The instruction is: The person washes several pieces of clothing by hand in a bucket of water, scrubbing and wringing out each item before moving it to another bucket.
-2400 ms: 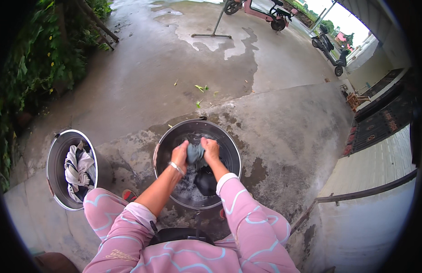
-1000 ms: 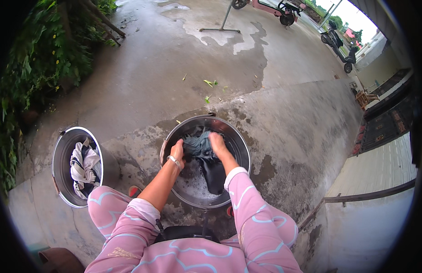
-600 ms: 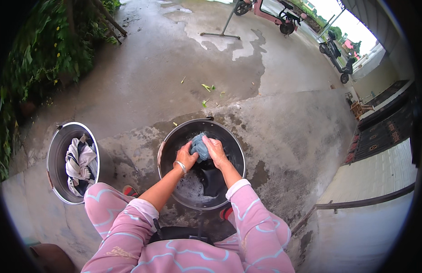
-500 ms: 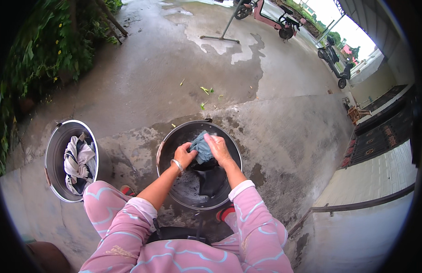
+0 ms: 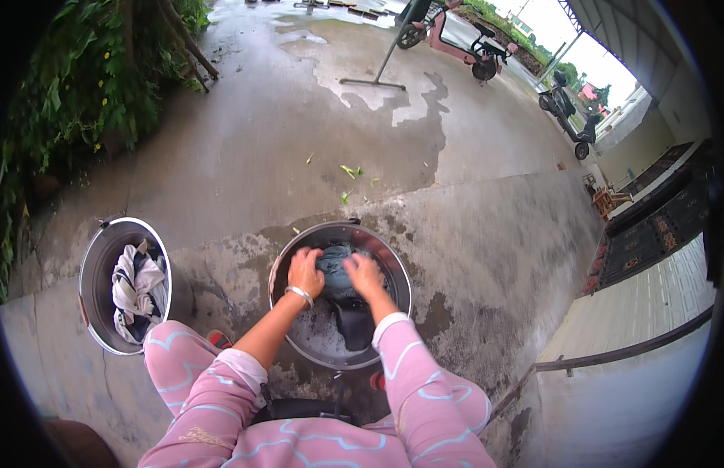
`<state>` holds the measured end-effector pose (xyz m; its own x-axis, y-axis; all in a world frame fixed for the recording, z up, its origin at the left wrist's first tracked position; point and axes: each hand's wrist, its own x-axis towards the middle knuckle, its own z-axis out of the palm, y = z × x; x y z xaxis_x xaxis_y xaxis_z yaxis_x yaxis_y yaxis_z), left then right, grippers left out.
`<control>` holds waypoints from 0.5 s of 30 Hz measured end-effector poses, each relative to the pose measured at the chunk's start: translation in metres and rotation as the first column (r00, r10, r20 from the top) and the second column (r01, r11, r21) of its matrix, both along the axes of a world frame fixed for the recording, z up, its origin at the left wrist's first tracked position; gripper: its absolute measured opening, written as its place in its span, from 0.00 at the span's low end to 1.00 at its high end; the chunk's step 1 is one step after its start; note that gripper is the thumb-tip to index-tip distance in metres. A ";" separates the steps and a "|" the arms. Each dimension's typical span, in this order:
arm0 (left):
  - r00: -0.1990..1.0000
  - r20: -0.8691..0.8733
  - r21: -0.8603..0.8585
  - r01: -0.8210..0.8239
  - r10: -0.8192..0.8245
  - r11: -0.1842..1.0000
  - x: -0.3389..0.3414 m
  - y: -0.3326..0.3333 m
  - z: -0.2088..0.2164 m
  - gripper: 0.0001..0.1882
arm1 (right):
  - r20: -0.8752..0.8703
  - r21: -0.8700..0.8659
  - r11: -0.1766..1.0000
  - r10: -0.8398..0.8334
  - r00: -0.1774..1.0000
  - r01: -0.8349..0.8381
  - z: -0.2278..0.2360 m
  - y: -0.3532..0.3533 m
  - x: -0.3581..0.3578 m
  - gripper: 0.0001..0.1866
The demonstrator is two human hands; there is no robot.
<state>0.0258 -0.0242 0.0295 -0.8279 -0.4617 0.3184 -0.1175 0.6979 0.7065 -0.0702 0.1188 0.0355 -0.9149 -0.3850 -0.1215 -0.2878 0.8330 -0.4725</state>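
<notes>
Directly in front of me stands a round metal bucket (image 5: 398, 327) with sudsy water in it. A wet blue-grey cloth (image 5: 333, 264) lies low in it, stretched between my two hands. My left hand (image 5: 306, 271), with a silver bangle on the wrist, grips the cloth's left side. On its right side, my right hand (image 5: 365, 274) has its fingers closed on the fabric, slightly blurred. Below the cloth, a dark piece of fabric (image 5: 352, 321) lies half in the foamy water. The fingertips of both hands are partly hidden.
To my left a second metal bucket (image 5: 87, 269) holds a bundle of white and dark clothes (image 5: 137, 287). Leafy plants (image 5: 73, 93) grow at the far left. Scooters, one pink (image 5: 455, 47) and one black (image 5: 568, 117), stand beyond on wet concrete. A wall runs along the right.
Both hands have lowered the blue-grey cloth into the bucket and moved apart; before, it was bunched up between them. More foam shows now. The view has shifted slightly.
</notes>
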 end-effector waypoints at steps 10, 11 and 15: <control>0.927 0.370 0.304 -0.058 -0.062 0.951 0.002 -0.012 -0.024 0.25 | -0.392 0.117 0.925 0.378 0.839 -0.362 -0.018 -0.029 0.063 0.11; 0.933 0.347 0.313 -0.017 -0.098 0.950 0.002 -0.010 -0.021 0.25 | -0.391 0.124 0.925 0.379 0.839 -0.361 -0.018 -0.028 0.059 0.11; 0.969 0.236 0.054 0.058 -0.070 0.997 0.003 -0.003 -0.008 0.24 | -0.027 -0.710 0.694 0.141 0.990 -0.119 -0.004 -0.024 0.031 0.08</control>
